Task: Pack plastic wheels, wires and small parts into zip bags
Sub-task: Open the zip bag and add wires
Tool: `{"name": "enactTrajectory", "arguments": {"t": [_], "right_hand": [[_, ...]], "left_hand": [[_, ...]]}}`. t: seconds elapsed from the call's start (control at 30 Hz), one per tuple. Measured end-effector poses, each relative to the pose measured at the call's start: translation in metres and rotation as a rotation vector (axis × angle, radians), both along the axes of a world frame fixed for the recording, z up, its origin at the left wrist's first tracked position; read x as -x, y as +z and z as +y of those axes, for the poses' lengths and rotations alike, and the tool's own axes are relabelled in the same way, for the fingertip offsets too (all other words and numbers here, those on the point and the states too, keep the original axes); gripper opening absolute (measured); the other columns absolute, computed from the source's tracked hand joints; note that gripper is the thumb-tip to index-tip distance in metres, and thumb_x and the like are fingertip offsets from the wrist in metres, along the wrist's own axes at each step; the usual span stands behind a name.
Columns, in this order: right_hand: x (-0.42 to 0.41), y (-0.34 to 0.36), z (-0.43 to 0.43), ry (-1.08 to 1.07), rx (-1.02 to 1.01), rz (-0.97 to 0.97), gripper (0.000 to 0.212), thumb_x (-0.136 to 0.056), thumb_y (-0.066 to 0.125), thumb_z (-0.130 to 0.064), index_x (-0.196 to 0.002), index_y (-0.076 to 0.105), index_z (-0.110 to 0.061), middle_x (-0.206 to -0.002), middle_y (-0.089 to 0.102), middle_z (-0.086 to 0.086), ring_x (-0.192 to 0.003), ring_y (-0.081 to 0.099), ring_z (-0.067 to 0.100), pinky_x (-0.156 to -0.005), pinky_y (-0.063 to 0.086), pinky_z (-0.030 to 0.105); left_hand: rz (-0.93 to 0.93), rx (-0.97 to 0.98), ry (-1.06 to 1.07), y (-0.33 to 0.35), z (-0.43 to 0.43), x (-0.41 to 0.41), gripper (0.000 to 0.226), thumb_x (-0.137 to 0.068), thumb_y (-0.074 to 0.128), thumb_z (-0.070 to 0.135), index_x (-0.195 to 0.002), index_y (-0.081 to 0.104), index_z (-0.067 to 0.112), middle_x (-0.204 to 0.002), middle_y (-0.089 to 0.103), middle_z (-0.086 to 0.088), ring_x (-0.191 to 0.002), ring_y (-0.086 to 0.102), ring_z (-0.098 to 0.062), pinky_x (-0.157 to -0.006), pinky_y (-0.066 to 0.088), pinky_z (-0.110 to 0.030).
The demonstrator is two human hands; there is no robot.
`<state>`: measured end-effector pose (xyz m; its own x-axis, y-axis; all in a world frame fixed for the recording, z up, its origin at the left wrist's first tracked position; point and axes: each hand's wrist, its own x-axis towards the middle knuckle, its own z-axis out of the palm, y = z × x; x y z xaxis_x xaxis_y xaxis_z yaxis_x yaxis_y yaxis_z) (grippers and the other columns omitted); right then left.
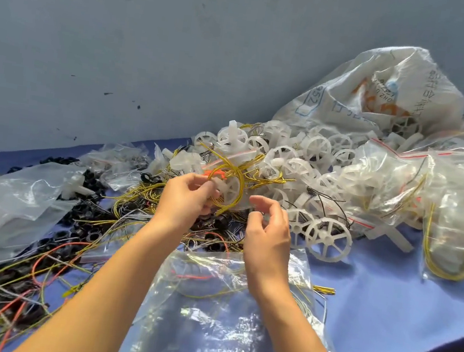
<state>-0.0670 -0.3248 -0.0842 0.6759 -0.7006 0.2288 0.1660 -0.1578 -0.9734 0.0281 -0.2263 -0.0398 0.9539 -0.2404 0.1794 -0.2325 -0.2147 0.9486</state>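
— What's in the grip there?

— The left hand (185, 198) has its fingers curled round a yellow wire coil (240, 182). A white wheel (227, 188) sits against the coil, just beyond the fingertips. The right hand (269, 233) is close beside it, fingers bent, thumb and forefinger a little apart. Whether it pinches a bit of film or nothing at all, I can't tell from here.

— So what's the step?

— I'd guess pairing one wheel with one coil before bagging. To do it well, keep the coil tight and flat against the wheel, so no loose end springs out and snags the tangle below. Then have the right hand spread a bag's mouth wide before anything goes in.

— Which bag?

— The nearest is the clear zip bag (223, 306) lying flat under both wrists, on the body side of the grip. It seems to have a few wires in it already. The wheel heap (315, 151) sits just past the grip and off to its right. The black small parts (83, 210) lie to its left, and the filled bags (460, 209) are well off to the right.

— Anything to mind?

— Loose yellow strands run right beneath the left hand. Lifting straight up should keep them from coming along.
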Motion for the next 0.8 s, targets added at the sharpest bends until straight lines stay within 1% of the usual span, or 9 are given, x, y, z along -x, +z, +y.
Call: {"name": "enactTrajectory", "arguments": {"t": [0.1,0.17,0.27,0.33,0.43,0.57,0.67,0.73,0.8], "right_hand": [[0.002,0.005,0.005,0.158,-0.032,-0.077,0.022,-0.101,0.046,-0.035,-0.120,0.057,-0.037,-0.124,0.056,-0.012,-0.103,0.054,-0.009,-0.091,0.044,0.021],[0.003,0.008,0.009,0.278,-0.008,-0.115,0.021,-0.103,0.046,-0.038,-0.119,0.059,-0.038,-0.121,0.064,-0.012,-0.110,0.058,-0.004,-0.096,0.046,0.024],[0.007,0.014,0.017,0.410,0.036,-0.132,0.023,-0.104,0.046,-0.030,-0.111,0.068,-0.028,-0.102,0.074,0.001,-0.098,0.067,0.021,-0.090,0.054,0.043],[0.008,0.015,0.021,0.489,-0.002,-0.163,0.023,-0.103,0.047,-0.024,-0.109,0.070,-0.022,-0.092,0.075,0.001,-0.085,0.070,0.021,-0.080,0.058,0.037],[0.009,0.015,0.025,0.528,0.002,-0.139,0.023,-0.102,0.049,-0.022,-0.105,0.072,-0.020,-0.065,0.065,-0.015,-0.061,0.058,0.002,-0.063,0.049,0.014],[0.006,0.011,0.024,0.525,0.083,-0.063,0.023,-0.101,0.051,-0.020,-0.106,0.073,-0.015,-0.056,0.056,-0.023,-0.055,0.049,-0.003,-0.055,0.038,0.007],[0.004,0.011,0.025,0.538,0.144,-0.035,0.020,-0.100,0.054,-0.017,-0.105,0.073,-0.015,-0.059,0.057,-0.029,-0.055,0.051,-0.004,-0.055,0.038,0.007],[0.004,0.010,0.027,0.541,0.128,-0.042,0.018,-0.098,0.056,-0.016,-0.100,0.073,-0.018,-0.059,0.059,-0.026,-0.054,0.049,-0.002,-0.056,0.038,0.008],[0.004,0.008,0.027,0.539,0.099,-0.053,0.016,-0.097,0.058,-0.017,-0.100,0.074,-0.017,-0.062,0.061,-0.021,-0.056,0.050,0.000,-0.060,0.040,0.009]], "left_hand": [[0.295,0.396,-0.099,0.003,0.020,0.025,0.014,-0.092,0.065,0.018,-0.101,0.065,0.007,-0.080,0.074,0.000,-0.071,0.065,-0.007,-0.062,0.055,-0.017],[0.431,0.512,-0.138,0.003,0.030,0.037,0.015,-0.091,0.064,0.016,-0.101,0.064,0.006,-0.081,0.074,-0.002,-0.070,0.066,-0.006,-0.062,0.055,-0.018],[0.536,0.622,-0.172,-0.001,0.043,0.052,0.018,-0.088,0.066,0.016,-0.102,0.065,0.004,-0.082,0.074,-0.003,-0.067,0.068,-0.005,-0.061,0.056,-0.018],[0.571,0.646,-0.164,-0.004,0.051,0.057,0.025,-0.084,0.068,0.018,-0.103,0.066,0.003,-0.084,0.074,-0.005,-0.067,0.068,-0.007,-0.060,0.057,-0.019],[0.435,0.512,-0.005,-0.011,0.067,0.056,0.041,-0.084,0.070,0.031,-0.116,0.061,0.008,-0.104,0.071,-0.007,-0.077,0.070,-0.012,-0.062,0.058,-0.025],[-0.201,0.004,0.288,-0.016,0.099,0.042,0.084,-0.082,0.064,0.053,-0.151,0.022,0.029,-0.139,0.043,0.009,-0.110,0.058,-0.006,-0.081,0.048,-0.019],[-0.457,-0.297,0.170,-0.021,0.111,0.033,0.052,-0.092,0.054,0.050,-0.140,0.048,0.032,-0.127,0.057,0.015,-0.117,0.053,-0.003,-0.093,0.040,-0.016],[-0.443,-0.373,0.019,-0.027,0.111,0.031,0.033,-0.098,0.050,0.040,-0.128,0.060,0.031,-0.106,0.067,0.019,-0.102,0.061,-0.003,-0.085,0.043,-0.012],[-0.446,-0.412,-0.109,-0.033,0.111,0.031,0.018,-0.101,0.048,0.029,-0.109,0.064,0.030,-0.086,0.068,0.015,-0.084,0.064,-0.007,-0.077,0.047,-0.024]]}}
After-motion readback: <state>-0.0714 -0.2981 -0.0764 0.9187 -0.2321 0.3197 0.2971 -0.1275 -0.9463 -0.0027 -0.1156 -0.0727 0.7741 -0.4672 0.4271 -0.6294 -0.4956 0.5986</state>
